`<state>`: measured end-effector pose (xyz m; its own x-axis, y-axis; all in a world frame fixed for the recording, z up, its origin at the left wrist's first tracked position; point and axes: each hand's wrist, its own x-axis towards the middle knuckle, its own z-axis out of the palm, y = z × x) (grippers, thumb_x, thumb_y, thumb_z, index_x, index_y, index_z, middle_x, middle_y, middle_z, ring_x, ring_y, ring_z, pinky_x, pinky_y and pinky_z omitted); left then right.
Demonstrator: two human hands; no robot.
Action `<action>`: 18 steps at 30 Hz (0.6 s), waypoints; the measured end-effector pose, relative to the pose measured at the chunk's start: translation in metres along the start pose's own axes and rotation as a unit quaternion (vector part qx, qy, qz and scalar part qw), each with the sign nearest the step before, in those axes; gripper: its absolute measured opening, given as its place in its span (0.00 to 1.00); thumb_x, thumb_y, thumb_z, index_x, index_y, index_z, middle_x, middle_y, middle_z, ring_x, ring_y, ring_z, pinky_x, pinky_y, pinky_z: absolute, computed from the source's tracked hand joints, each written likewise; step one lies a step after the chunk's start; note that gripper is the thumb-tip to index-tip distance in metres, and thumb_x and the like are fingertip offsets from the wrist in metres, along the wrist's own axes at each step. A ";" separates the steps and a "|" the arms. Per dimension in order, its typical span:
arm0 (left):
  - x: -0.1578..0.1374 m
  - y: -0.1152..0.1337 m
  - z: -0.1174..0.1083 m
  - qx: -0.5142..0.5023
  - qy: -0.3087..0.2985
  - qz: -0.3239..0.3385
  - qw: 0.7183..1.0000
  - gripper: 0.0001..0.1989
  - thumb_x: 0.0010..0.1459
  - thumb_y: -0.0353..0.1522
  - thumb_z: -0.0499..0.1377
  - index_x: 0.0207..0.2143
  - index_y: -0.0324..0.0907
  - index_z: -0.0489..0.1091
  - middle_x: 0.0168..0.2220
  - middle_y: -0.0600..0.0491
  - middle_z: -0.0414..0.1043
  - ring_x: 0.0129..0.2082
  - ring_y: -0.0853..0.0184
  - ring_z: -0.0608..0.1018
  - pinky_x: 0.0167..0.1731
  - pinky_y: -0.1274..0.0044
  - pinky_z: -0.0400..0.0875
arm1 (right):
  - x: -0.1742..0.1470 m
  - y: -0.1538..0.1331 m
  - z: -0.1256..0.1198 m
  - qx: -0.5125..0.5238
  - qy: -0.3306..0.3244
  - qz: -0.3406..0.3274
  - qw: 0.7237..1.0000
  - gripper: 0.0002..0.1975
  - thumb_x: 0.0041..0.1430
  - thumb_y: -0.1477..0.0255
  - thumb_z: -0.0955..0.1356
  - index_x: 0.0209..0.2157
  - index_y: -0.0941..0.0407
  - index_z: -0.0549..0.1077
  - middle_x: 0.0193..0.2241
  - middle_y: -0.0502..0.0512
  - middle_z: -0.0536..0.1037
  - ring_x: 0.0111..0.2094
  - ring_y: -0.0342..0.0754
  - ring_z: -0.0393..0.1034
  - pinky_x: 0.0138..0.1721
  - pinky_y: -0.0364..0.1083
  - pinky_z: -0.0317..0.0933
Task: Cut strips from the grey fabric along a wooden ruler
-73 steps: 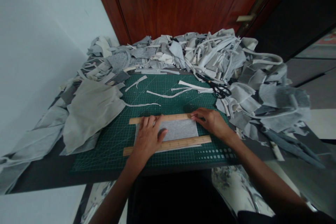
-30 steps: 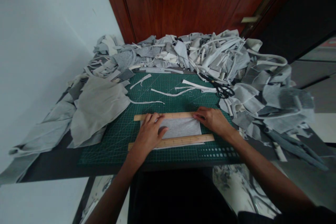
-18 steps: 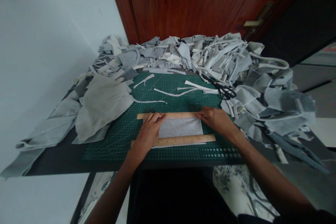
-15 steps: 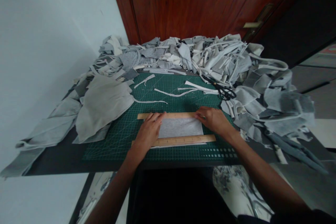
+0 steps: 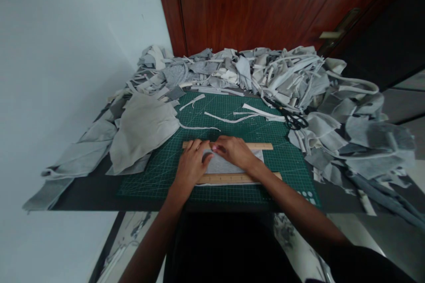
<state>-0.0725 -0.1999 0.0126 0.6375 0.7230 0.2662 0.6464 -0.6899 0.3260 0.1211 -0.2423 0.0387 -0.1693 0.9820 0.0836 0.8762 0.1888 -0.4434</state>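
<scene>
A piece of grey fabric (image 5: 221,166) lies on the green cutting mat (image 5: 232,195), between two wooden rulers. My left hand (image 5: 191,163) rests flat over the left end of the fabric, its fingers stretched onto the far ruler (image 5: 260,146). Just beside it, my right hand (image 5: 235,151) has thumb and fingers pinched together at the far ruler's near edge; what they grip is too small to make out. The near ruler (image 5: 232,178) runs along the fabric's front edge, passing beneath my right forearm, and its left end is hidden by my left hand.
Thin cut strips (image 5: 229,119) are scattered on the mat beyond the rulers. Black scissors (image 5: 294,120) lie at its right edge. A large pale cloth piece (image 5: 142,130) overlaps the left side. Heaps of grey scraps (image 5: 292,73) line the back and both sides.
My right hand has moved left along the far ruler, from its right part to beside my left hand. My left hand remains on the ruler. The view has shifted slightly.
</scene>
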 end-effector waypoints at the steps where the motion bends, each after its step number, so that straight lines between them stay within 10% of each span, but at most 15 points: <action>1: 0.000 0.001 0.000 0.006 0.002 0.002 1.000 0.16 0.68 0.35 0.62 0.56 0.42 0.74 0.49 0.46 0.75 0.52 0.51 0.74 0.55 0.59 0.73 | 0.001 0.000 0.002 0.003 0.005 -0.001 1.000 0.04 0.69 0.74 0.72 0.42 0.54 0.82 0.41 0.53 0.82 0.38 0.46 0.76 0.36 0.43 0.56; 18: -0.001 0.003 0.004 -0.013 0.046 0.023 0.999 0.18 0.69 0.26 0.56 0.57 0.42 0.77 0.47 0.46 0.75 0.49 0.54 0.73 0.52 0.62 0.74 | -0.033 0.046 -0.006 0.111 0.051 -0.007 0.992 0.04 0.65 0.78 0.73 0.39 0.55 0.81 0.39 0.52 0.83 0.35 0.43 0.75 0.37 0.41 0.61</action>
<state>-0.0698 -0.2029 0.0092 0.6242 0.6921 0.3623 0.6057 -0.7217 0.3352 0.1693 -0.2658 0.0207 -0.1250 0.9764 0.1761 0.7507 0.2091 -0.6267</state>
